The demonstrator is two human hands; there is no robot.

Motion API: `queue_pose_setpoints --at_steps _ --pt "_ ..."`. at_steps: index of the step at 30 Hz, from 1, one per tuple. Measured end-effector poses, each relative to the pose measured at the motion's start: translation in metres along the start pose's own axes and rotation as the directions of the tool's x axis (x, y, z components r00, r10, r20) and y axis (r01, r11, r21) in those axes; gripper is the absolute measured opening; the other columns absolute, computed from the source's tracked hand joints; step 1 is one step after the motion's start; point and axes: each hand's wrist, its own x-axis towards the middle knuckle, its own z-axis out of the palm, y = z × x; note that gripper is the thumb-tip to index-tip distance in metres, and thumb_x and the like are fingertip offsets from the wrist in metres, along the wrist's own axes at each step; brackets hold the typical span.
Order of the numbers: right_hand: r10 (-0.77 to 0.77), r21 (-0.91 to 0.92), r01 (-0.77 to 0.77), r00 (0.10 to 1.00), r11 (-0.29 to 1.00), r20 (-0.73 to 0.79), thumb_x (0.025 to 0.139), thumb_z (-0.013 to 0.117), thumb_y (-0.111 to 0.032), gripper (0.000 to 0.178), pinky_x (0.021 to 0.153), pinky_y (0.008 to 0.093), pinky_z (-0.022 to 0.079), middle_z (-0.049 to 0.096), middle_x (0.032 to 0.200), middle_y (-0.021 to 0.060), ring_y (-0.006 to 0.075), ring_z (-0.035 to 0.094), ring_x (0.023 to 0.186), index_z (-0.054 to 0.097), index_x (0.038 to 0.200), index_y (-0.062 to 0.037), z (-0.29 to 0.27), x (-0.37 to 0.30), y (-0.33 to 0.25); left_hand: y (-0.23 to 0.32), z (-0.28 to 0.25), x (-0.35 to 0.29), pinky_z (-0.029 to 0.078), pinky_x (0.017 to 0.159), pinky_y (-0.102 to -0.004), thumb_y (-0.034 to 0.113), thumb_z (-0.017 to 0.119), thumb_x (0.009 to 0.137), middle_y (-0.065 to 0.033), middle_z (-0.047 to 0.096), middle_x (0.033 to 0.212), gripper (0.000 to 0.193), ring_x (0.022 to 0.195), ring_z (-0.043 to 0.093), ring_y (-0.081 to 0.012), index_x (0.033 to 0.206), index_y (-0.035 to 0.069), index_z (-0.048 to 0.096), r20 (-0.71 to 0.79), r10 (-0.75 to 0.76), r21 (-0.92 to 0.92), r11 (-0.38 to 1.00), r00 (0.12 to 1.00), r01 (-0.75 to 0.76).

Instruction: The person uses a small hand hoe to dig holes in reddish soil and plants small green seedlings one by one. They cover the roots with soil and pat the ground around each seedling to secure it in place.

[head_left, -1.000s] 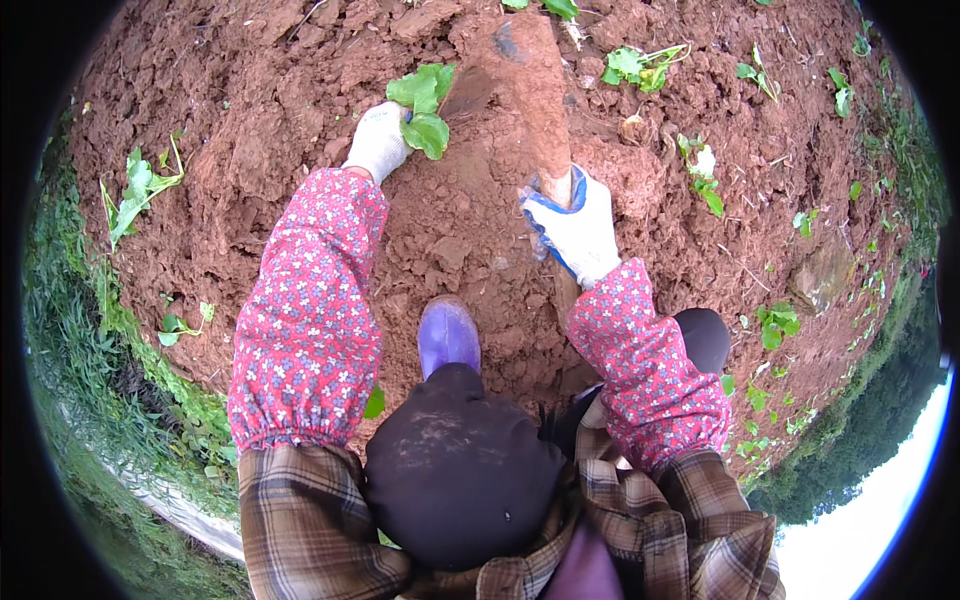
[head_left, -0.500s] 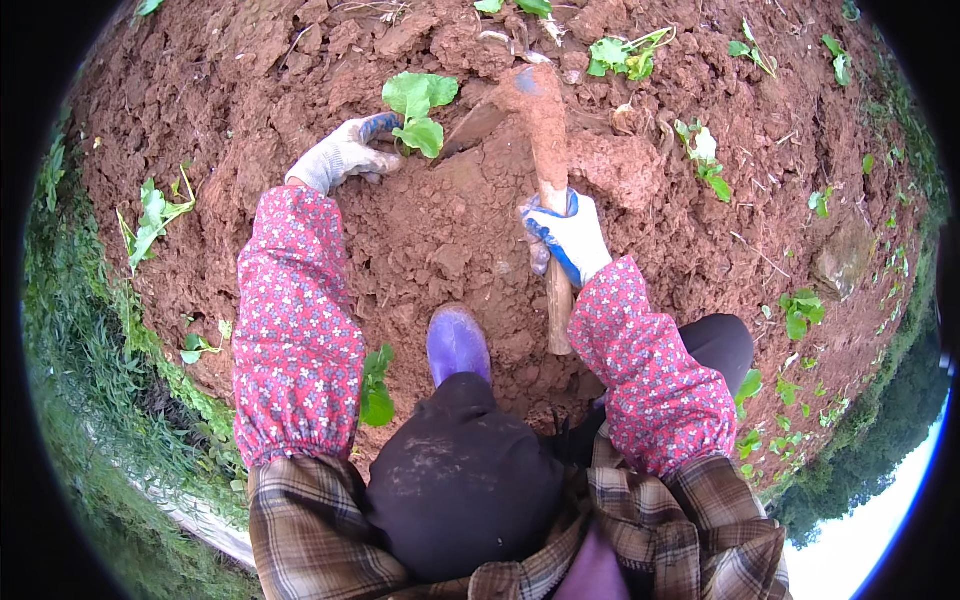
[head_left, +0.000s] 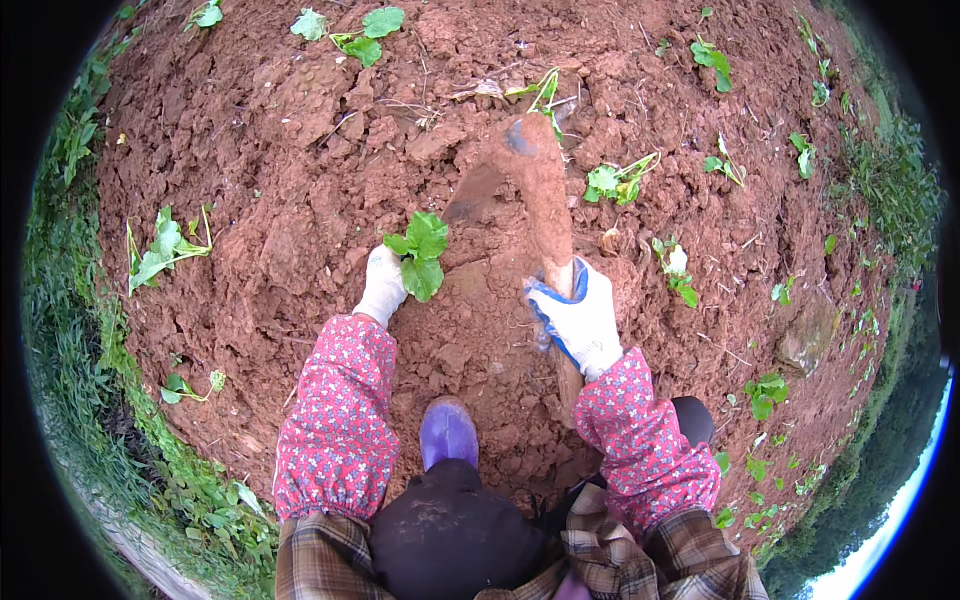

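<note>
My left hand (head_left: 382, 287), in a white knit glove, is closed at the base of a green leafy seedling (head_left: 425, 252). Its fingertips are hidden by the leaves and the hand itself. In a white glove with a blue palm, my right hand (head_left: 580, 318) grips the wooden handle of a hoe (head_left: 545, 190). The hoe's soil-covered head points away from me, and its blade (head_left: 474, 192) lies to the left, just beyond the seedling, against the reddish soil (head_left: 470, 320).
Limp seedlings lie about the soil, including one beyond the hoe (head_left: 622, 180), another at the right (head_left: 677, 270) and one at the left (head_left: 168, 248). A purple boot (head_left: 447, 435) stands in front of me. Grass (head_left: 70, 330) borders the left.
The view has shifted, so the ground sits lower in it. The hoe has moved farther away over the soil. My left hand's fingers, spread beside the seedling before, are now drawn in at its base.
</note>
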Motion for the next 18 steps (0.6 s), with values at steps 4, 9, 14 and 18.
queue_pose_setpoints --at_steps 4,9,14,18 --pt "-0.586 0.259 0.558 0.809 0.788 0.039 0.082 0.071 -0.011 0.022 0.039 0.0236 0.041 0.058 0.066 0.0031 0.0084 0.051 0.045 0.053 0.090 -0.0011 0.017 0.049 -0.109 0.002 0.006 -0.010 0.052 0.082 -0.0458 0.037 0.045 0.093 -0.0147 0.062 0.112 0.043 0.095 0.061 -0.0319 0.118 0.004 0.056 0.027 -0.058 -0.193 0.979 0.998 0.062" --pt "-0.397 0.180 0.381 0.916 0.907 0.057 0.082 0.069 -0.011 0.019 0.036 0.0270 0.041 0.055 0.058 0.0036 0.0107 0.051 0.042 0.054 0.086 0.0000 0.101 0.141 -0.085 0.021 0.026 -0.028 0.051 0.085 -0.0423 0.023 0.039 0.095 -0.0124 0.062 0.112 0.033 0.095 0.061 -0.0293 0.118 0.004 0.054 0.083 0.025 -0.264 0.964 0.996 -0.002" --pt "-0.120 0.210 0.101 0.990 0.972 0.076 0.080 0.069 -0.007 0.018 0.039 0.0282 0.043 0.056 0.061 0.0046 0.0119 0.053 0.047 0.055 0.087 0.0006 0.124 0.134 0.045 0.031 0.036 -0.041 0.051 0.085 -0.0399 0.015 0.035 0.097 -0.0127 0.062 0.110 0.029 0.095 0.061 -0.0277 0.117 0.004 0.053 0.005 0.014 -0.432 0.902 1.000 -0.010" --pt "-0.187 -0.370 0.189 0.981 0.910 0.039 0.082 0.067 -0.008 0.015 0.039 0.0289 0.042 0.057 0.061 0.0037 0.0114 0.052 0.046 0.054 0.086 -0.0019 0.087 0.078 0.087 0.035 0.039 -0.042 0.049 0.089 -0.0395 0.014 0.038 0.096 -0.0130 0.062 0.106 0.025 0.096 0.060 -0.0271 0.113 0.004 0.054 0.167 -0.091 -0.749 0.636 0.982 0.186"
